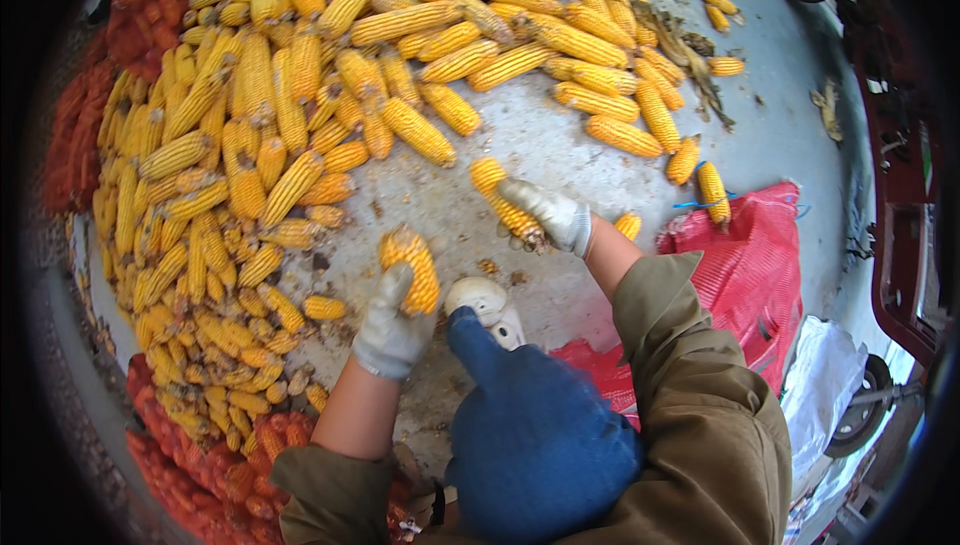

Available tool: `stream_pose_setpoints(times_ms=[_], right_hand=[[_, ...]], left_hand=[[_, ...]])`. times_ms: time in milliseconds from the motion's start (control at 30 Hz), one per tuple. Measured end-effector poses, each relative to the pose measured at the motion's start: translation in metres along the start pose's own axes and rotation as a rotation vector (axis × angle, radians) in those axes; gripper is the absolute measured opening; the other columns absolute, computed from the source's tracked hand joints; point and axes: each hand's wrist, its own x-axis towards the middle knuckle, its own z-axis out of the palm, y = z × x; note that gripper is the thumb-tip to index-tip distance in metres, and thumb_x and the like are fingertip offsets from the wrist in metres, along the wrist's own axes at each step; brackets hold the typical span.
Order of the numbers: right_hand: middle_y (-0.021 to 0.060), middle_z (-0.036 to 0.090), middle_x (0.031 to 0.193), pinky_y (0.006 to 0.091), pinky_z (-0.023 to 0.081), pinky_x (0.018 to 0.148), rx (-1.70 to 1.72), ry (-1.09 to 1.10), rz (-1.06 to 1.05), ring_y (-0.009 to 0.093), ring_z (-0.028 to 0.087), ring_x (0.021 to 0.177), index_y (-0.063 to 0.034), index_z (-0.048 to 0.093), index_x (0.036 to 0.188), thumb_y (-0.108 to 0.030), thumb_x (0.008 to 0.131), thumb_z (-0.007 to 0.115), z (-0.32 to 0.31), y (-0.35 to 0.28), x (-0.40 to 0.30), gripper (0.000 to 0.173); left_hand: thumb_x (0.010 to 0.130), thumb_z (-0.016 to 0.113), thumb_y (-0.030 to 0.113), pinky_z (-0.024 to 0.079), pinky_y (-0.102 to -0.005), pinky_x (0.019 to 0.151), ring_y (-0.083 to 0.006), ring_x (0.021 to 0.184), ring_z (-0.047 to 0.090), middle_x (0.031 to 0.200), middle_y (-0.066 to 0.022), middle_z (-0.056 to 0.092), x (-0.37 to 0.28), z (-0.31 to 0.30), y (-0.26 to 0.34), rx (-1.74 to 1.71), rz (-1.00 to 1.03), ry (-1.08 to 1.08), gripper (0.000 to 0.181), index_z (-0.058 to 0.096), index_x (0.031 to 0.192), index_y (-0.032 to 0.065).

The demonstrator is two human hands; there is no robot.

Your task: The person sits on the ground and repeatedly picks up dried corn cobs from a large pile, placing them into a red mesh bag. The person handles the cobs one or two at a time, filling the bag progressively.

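Note:
Both my hands wear pale work gloves. In my left hand (392, 320) is a yellow ear of corn (418, 267), held with the thumb across its near side. My right hand (541, 213) grips another ear of corn (498, 189) by its lower half, its far end pointing up and left. Both ears are husked and held above the concrete floor. A large heap of corn ears (255, 80) spreads across the floor ahead and to the left. The fingers under each ear are partly hidden.
Red mesh sacks full of corn (240, 477) border the heap on the left. A pink-red mesh sack (742, 267) lies at the right, beside white plastic sheeting (821, 387). Red wheeled machinery (892, 260) stands at the right edge. A white shoe (480, 301) is below my hands.

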Motion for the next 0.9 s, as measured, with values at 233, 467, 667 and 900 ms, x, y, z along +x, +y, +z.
stream_pose_setpoints(times_ms=[233, 467, 667, 900], right_hand=[[0.0225, 0.058, 0.135, 0.0377, 0.044, 0.105, -0.596, -0.116, -0.498, 0.032, 0.058, 0.123, -0.0005, 0.035, 0.15, -0.044, 0.084, 0.075, 0.13, 0.001, 0.017, 0.088], [0.023, 0.064, 0.11, 0.0453, 0.055, 0.081, -1.155, 0.183, -0.516, 0.038, 0.067, 0.095, -0.0032, 0.055, 0.13, -0.06, 0.094, 0.05, 0.15, 0.016, 0.008, 0.068], [0.0205, 0.066, 0.088, 0.047, 0.053, 0.072, -0.961, 0.024, -0.788, 0.04, 0.065, 0.083, -0.0018, 0.065, 0.09, -0.047, 0.098, 0.047, 0.15, 0.015, 0.008, 0.049], [0.0147, 0.061, 0.073, 0.0381, 0.048, 0.057, -0.685, -0.067, -0.954, 0.028, 0.061, 0.066, -0.0051, 0.062, 0.086, -0.029, 0.098, 0.053, 0.154, 0.038, 0.018, 0.028]], left_hand=[[0.094, 0.062, 0.043, 0.05, -0.0443, 0.098, -0.0263, 0.11, 0.06, 0.118, -0.012, 0.063, 0.013, -0.015, 0.02, -0.232, 0.229, 0.234, 0.05, 0.059, 0.124, 0.0029], [0.089, 0.063, 0.052, 0.049, -0.0514, 0.093, -0.0293, 0.104, 0.058, 0.113, -0.0082, 0.062, 0.014, -0.018, 0.024, -0.343, 0.289, 0.506, 0.051, 0.061, 0.116, 0.0086], [0.089, 0.059, 0.058, 0.056, -0.0547, 0.078, -0.0373, 0.094, 0.063, 0.101, -0.0091, 0.065, 0.013, -0.033, 0.027, -0.359, 0.294, 0.527, 0.054, 0.065, 0.11, 0.0079], [0.093, 0.057, 0.054, 0.054, -0.0477, 0.083, -0.0287, 0.094, 0.062, 0.107, -0.0097, 0.065, 0.006, -0.019, 0.028, -0.29, 0.257, 0.497, 0.049, 0.054, 0.119, 0.0126]])
